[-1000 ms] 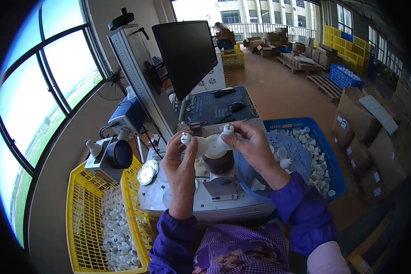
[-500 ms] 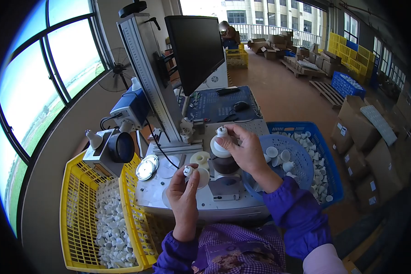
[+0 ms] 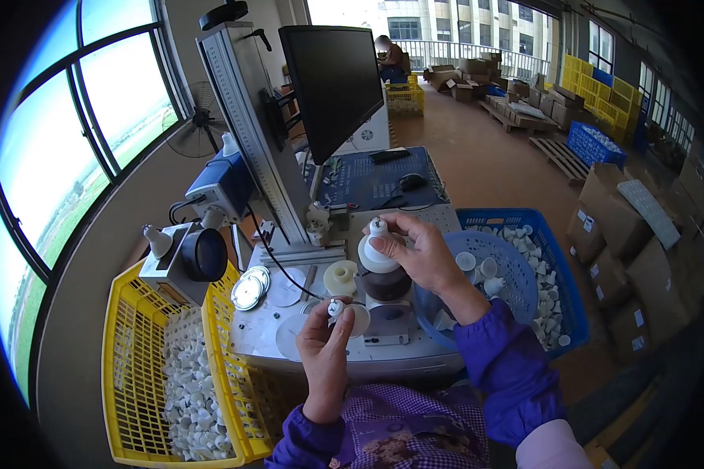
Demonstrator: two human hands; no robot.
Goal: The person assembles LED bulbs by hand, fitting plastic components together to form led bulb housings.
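- Purple cloth sleeves (image 3: 501, 363) reach to both wrists in the head view; the right hand (image 3: 424, 252) is farther forward than the left hand (image 3: 325, 344), both over a pale, flat worktop (image 3: 252, 333);
- right side: that hand's grip pinches the narrow neck of a white, flared plastic piece (image 3: 377, 231), thumb on the near side; the piece is nearly upright, wide end down, over a dark brown, upright cylinder (image 3: 386, 285); whether the two touch, I cannot tell;
- left side: that hand's grip pinches, between thumb and fingers, a second white plastic piece with a small pronged cap (image 3: 335, 308); it is held left of the cylinder and nearer the person, cap towards the camera;
- on the worktop: a cream, ring-shaped plastic part (image 3: 338, 275) lies just left of the cylinder; silver, shallow, round metal discs (image 3: 249, 290) lie farther left;
- to the right: a light-blue, round, perforated plastic basin (image 3: 513, 256) holds several white plastic cups (image 3: 489, 267); beside it, a blue, rectangular plastic crate (image 3: 577, 313) holds many white flared pieces (image 3: 547, 291);
- to the left: a yellow, slatted plastic crate (image 3: 220, 375) holds a heap of small white pieces (image 3: 192, 399); above it juts a grey, boxy device with a black, round lens (image 3: 204, 255).
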